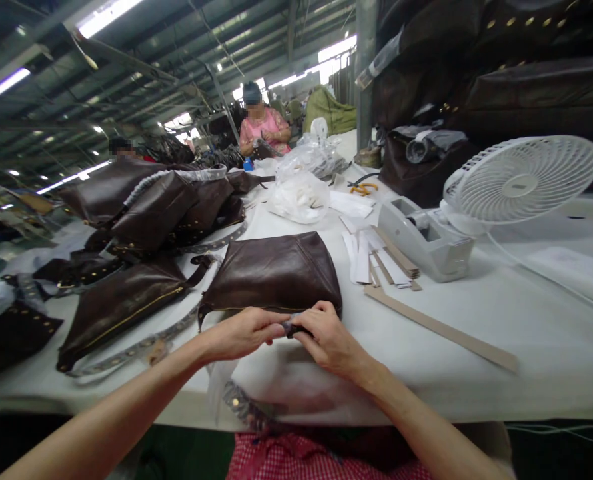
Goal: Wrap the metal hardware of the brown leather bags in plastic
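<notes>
Left hand and right hand pinch a small dark strip between their fingers, close together. A wide dark brown leather bag lies just past them on the white table, its long side going left to right, nearest the right hand.

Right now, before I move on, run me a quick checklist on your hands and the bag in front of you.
Both hands on the piece: ok, left hand and right hand pinch the dark piece together.
Piece identified: cannot tell, fingers hide most of it.
Piece attached to bag: cannot tell.
Bag lying flat: ok, just beyond the hands.
Tape dispenser away from hands: ok, stands off to the right.
Plastic sheet fully on table: not ok, droops over the table edge.
</notes>
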The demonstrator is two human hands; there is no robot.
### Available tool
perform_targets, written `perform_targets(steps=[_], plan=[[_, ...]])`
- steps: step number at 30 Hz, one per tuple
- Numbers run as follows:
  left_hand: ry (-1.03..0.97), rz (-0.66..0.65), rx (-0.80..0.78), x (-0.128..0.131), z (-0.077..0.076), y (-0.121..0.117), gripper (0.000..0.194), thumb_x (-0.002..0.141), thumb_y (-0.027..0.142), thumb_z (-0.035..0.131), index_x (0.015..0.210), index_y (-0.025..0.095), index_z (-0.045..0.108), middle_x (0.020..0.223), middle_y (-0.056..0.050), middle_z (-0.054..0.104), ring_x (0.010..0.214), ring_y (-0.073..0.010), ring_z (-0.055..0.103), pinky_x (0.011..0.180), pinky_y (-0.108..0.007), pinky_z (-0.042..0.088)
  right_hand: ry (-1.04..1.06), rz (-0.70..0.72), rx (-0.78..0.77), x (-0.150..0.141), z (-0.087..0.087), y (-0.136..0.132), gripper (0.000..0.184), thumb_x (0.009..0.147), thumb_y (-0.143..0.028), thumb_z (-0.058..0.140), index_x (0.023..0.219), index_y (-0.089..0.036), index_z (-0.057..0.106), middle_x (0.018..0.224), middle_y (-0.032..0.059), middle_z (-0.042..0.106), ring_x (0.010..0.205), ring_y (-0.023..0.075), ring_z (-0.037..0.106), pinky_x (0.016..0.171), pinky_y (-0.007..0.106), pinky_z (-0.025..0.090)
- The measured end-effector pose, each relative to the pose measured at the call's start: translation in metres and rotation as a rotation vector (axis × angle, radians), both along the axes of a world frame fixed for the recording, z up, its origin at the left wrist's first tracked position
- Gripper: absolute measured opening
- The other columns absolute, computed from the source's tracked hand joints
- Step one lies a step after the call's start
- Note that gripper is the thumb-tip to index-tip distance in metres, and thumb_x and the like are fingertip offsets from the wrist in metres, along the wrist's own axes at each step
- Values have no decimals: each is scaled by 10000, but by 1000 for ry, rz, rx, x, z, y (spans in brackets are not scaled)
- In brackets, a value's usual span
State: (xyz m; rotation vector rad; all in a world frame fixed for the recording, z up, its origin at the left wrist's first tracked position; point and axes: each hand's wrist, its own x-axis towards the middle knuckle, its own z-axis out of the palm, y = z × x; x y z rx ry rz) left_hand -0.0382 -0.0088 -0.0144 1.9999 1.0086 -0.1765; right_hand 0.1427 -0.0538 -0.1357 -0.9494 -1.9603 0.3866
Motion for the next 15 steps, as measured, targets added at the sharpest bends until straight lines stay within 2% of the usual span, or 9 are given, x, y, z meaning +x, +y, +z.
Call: perform_targets(steps=[3,5,7,11,13,15], plan=[[-108,141,-26,-6,-6,-7,408,892,476,476,1063,170,683,866,-20,645,774,-151,542,680,-242,437,7,-69,198,-3,-6,-3,139,927,-143,475,872,-180,597,808,24,681,759,146,585,831,353,312],[-184,313,-117,-12,-14,-12,434,837,485,559,1126,173,643,849,-12,636,742,-149,547,652,-245,440,-5,-118,312,-5,-10,-6,154,942,-138,473,890,-183,612,806,21,683,773,143,588,843,359,307],[-225,426,-239,-18,-25,-15,441,770,486,644,1060,154,652,792,-8,635,688,-138,549,625,-238,432,-22,-153,367,-6,-14,-8,151,944,-132,489,931,-193,626,824,17,686,817,146,597,857,363,301],[-246,475,-561,-26,-41,-15,439,688,542,708,798,118,681,707,-37,655,612,-124,553,591,-229,417,-47,-139,433,-6,-16,-11,163,944,-136,514,975,-228,645,877,11,687,888,146,597,881,363,303],[-250,516,-580,-27,-45,-14,408,651,504,746,759,116,681,679,-27,649,571,-106,525,553,-214,396,-70,-117,461,-3,-15,-12,169,948,-137,513,971,-234,650,888,10,687,886,142,592,884,358,313],[-236,519,-508,-25,-47,-15,340,641,434,761,720,117,666,625,6,612,536,-83,479,521,-195,361,-119,-83,455,1,-12,-14,145,956,-193,517,988,-235,652,943,29,690,908,152,589,892,361,324]])
